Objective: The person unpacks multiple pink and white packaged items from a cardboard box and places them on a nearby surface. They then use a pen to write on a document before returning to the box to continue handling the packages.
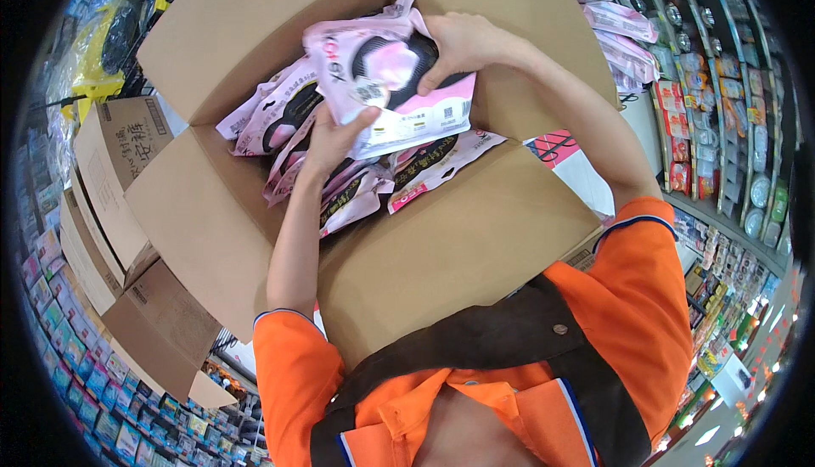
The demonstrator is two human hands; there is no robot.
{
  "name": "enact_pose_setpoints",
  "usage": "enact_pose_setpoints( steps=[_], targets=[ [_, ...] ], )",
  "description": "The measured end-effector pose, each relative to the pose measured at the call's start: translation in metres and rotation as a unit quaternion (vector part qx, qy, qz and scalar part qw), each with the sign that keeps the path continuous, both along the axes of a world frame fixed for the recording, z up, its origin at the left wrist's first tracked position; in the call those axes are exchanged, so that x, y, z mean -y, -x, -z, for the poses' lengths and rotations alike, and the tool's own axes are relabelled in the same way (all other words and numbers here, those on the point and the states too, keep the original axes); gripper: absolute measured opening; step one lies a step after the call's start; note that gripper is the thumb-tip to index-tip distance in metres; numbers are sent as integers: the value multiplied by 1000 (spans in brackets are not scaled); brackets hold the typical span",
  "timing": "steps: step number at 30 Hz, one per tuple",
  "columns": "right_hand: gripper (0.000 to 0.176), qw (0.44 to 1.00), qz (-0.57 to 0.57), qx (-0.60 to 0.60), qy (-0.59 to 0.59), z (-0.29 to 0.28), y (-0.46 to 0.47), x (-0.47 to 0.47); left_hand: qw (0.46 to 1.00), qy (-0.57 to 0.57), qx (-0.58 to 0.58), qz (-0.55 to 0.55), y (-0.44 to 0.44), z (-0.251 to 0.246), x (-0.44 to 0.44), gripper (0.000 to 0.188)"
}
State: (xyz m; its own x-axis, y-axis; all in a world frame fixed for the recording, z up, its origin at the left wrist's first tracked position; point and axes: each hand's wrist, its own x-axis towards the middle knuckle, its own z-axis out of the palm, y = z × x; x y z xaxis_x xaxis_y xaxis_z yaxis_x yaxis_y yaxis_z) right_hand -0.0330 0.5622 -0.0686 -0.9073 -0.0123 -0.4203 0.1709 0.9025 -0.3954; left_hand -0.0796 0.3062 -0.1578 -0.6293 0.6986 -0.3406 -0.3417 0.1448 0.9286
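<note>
Both hands hold a pink-and-white Kotex pack [388,75] above the opening of a large cardboard box [458,206]. My left hand [334,139] grips its lower left edge, thumb laid over the front. Around its upper right side my right hand [468,43] is closed, with the thumb on the printed face. A round pale sticker [369,91] sits on the pack's front. Beneath it, inside the box, lie several similar pink packs [439,164] with black printed panels, some tilted against the left wall. The held pack hides part of them.
The box flaps [235,40] are spread outward. Stacked cartons [127,199] stand at the left, one with handwriting. More pink packs [621,40] lie at the upper right, near shelves of packaged goods [707,104]. Yellow-and-black plastic-wrapped goods [105,40] are at the upper left.
</note>
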Motion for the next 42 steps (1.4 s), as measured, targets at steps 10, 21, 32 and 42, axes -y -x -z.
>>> enact_pose_setpoints(
  steps=[10, 21, 32, 42],
  targets=[
    [17, 947, -185, -94, -245, 138, -47, 72, 825, 167, -444, 306, -105, -21, 14, 28],
    [75, 894, 88, 46, 438, -13, -35, -20, 931, -16, -225, 287, -46, -27, 3, 33],
    [71, 881, 167, 51, 439, -16, -40, -18, 924, -115, 338, -135, 30, -22, 17, 37],
    [61, 834, 189, 38, 517, -20, -47, -19, 897, -239, 357, -101, 27, 5, 28, 39]
  ],
)
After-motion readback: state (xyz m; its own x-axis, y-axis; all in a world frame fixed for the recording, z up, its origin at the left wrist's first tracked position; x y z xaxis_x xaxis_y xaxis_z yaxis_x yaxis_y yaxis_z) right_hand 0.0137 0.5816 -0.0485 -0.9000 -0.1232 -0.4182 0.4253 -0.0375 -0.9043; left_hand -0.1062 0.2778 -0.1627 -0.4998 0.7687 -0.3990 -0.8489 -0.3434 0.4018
